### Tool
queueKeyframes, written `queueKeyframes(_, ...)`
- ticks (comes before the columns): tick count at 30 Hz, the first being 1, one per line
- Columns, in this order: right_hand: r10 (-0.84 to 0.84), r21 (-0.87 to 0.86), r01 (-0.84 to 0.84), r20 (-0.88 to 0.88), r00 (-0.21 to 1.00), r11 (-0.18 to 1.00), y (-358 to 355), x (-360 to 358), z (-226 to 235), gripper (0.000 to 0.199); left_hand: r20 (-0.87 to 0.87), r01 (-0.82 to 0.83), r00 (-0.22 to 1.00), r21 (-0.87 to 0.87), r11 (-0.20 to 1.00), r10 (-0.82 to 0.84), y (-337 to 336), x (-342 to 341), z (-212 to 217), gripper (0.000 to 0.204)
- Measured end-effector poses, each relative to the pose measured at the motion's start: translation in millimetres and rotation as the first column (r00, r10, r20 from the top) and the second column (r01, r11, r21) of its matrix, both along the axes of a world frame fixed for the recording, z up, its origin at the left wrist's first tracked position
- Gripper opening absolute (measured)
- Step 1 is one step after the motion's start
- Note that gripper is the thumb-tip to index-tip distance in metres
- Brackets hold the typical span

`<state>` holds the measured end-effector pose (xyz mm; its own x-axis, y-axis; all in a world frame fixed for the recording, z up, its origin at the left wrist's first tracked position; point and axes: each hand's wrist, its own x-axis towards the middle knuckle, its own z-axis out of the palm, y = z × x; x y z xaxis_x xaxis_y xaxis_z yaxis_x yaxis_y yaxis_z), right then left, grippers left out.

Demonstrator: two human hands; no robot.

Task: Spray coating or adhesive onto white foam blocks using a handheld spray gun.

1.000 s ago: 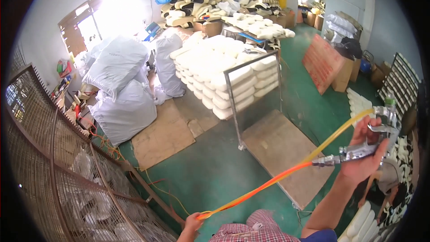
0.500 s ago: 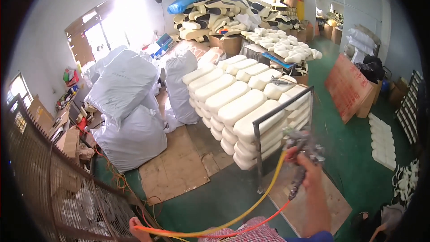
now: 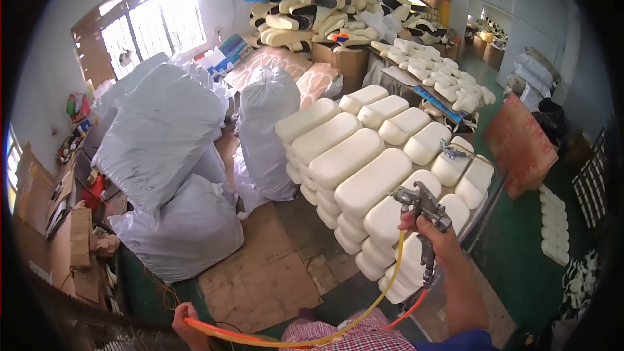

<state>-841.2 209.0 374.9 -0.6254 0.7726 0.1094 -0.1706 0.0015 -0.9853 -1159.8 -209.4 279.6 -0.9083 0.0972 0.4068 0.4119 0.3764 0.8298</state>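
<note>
My right hand (image 3: 437,237) is closed around the handle of a metal spray gun (image 3: 426,207), its nozzle toward the cream foam pads just left of it. A yellow hose (image 3: 394,273) and an orange hose (image 3: 408,309) hang from the gun and loop across my checked clothing. At lower left, my left hand (image 3: 188,326) is closed on both hoses. In front of me, long rounded foam pads (image 3: 374,182) are piled in rows and layers on a metal-framed rack (image 3: 486,205). A second spray gun (image 3: 453,149) lies on the far right pads.
Stuffed white sacks (image 3: 162,136) stand at left, with flattened cardboard (image 3: 260,279) on the floor before them. A heap of black-and-cream foam pieces (image 3: 312,10) fills the back. A reddish board (image 3: 520,146) leans at right, near a row of white pieces (image 3: 554,224) on the green floor.
The head view has shifted, bringing the pad stack closer. The right hand's spray gun now overlaps the pads' near right side. Both hands keep their holds.
</note>
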Motion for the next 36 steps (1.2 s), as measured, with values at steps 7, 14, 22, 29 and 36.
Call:
queueKeyframes(7, -0.030, 0.071, 0.028, 0.029, 0.999, 0.997, 82, -126, 18, 0.031, 0.200, 0.356, 0.923, -0.116, 0.927, -0.329, 151, -152, 8, 0.006)
queueKeyframes(14, -0.332, 0.172, 0.303, 0.170, 0.928, 0.937, 181, -236, 0, 0.039, 0.178, 0.442, 0.897, -0.311, 0.842, -0.405, 258, -282, -16, 0.012)
queueKeyframes(22, -0.412, 0.271, 0.335, 0.316, 0.854, 0.902, 237, -314, 23, 0.039, 0.360, 0.530, 0.840, -0.380, 0.758, -0.407, 354, -370, -8, 0.016)
queueKeyframes(29, -0.350, 0.167, 0.308, 0.414, 0.840, 0.937, 202, -373, 23, 0.044, 0.484, 0.721, 0.693, -0.462, 0.517, -0.534, 396, -440, -32, 0.017)
queueKeyframes(36, -0.518, 0.190, 0.492, 0.482, 0.707, 0.849, 169, -399, 22, 0.041, 0.711, 0.866, 0.494, -0.456, 0.206, -0.500, 425, -517, -27, 0.034)
